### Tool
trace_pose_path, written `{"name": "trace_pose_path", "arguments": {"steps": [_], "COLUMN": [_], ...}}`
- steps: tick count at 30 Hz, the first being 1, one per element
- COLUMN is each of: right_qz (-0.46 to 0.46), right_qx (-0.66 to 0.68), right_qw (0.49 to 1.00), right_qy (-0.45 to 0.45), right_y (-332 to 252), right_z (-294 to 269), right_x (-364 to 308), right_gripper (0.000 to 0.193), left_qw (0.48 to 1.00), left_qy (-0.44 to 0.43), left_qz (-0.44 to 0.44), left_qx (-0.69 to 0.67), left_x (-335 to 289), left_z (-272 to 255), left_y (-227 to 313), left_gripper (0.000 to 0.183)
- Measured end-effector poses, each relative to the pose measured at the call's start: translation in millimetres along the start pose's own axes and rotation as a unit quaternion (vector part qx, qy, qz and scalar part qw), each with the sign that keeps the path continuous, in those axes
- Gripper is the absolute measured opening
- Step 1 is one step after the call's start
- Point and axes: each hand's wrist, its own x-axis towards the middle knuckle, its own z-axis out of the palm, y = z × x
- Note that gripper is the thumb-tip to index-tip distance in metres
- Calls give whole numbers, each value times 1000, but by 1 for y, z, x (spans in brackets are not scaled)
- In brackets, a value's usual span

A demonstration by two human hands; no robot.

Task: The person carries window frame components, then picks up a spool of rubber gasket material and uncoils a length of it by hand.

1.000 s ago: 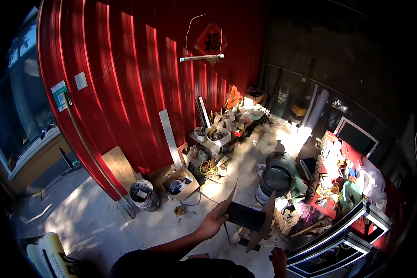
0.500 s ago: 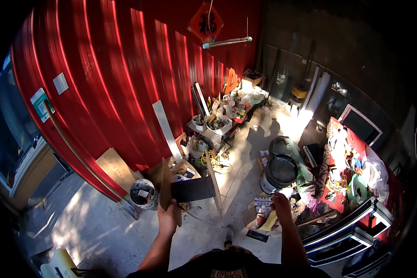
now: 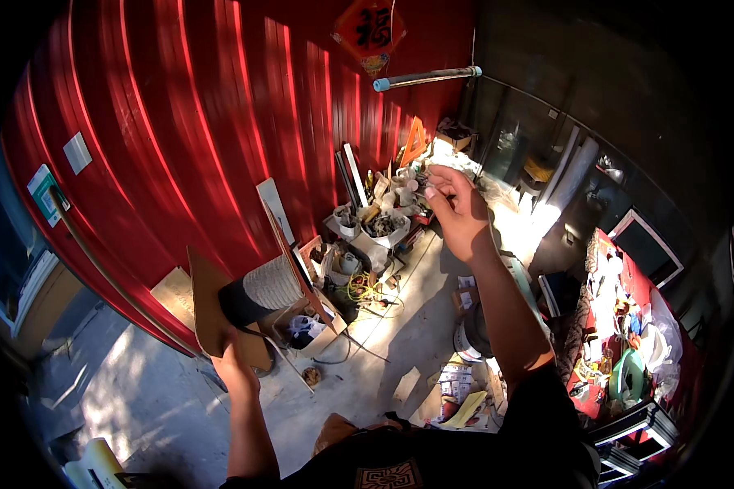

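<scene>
My left hand (image 3: 233, 363) grips the near brown flange of a large spool (image 3: 206, 306), held tilted at the lower left. Between its two flat flanges runs a dark core, with a band of pale grey cord (image 3: 271, 284) wound round the part by the far flange. My right hand (image 3: 458, 213) is raised ahead at centre right, apart from the spool. Its thumb and fingers are curled together in a pinch; whatever lies between the fingertips is too fine to make out.
An open carton (image 3: 308, 334) stands on the floor beyond the spool. Tubs of small parts (image 3: 386, 225) and a tangled yellow cord (image 3: 367, 289) lie along the red wall (image 3: 212, 147). A cluttered red table (image 3: 599, 269) stands at right. A tube (image 3: 428, 78) hangs overhead.
The spool has swung left and turned in my left hand, its grey winding now showing. My right hand has risen up and forward from low on the right.
</scene>
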Motion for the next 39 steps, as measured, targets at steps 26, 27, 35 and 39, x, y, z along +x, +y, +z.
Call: {"name": "trace_pose_path", "arguments": {"steps": [26,27,35,39], "right_qz": [-432,-435,-486,-516], "right_qx": [-250,-230,-139,-118], "right_qw": [853,856,852,838], "right_qy": [-150,-156,-135,-131], "right_y": [5,7,34,46], "right_z": [124,123,118,112], "right_x": [284,286,302,311], "right_gripper": [47,42,21,15], "left_qw": [977,978,981,981], "left_qy": [-82,-82,-62,-47], "left_qz": [-12,-6,48,105], "left_qx": [-195,-194,-177,-158], "left_x": [241,242,214,193], "left_z": [219,221,261,285], "left_y": [4,-1,-18,-24], "left_gripper": [41,41,41,42]}}
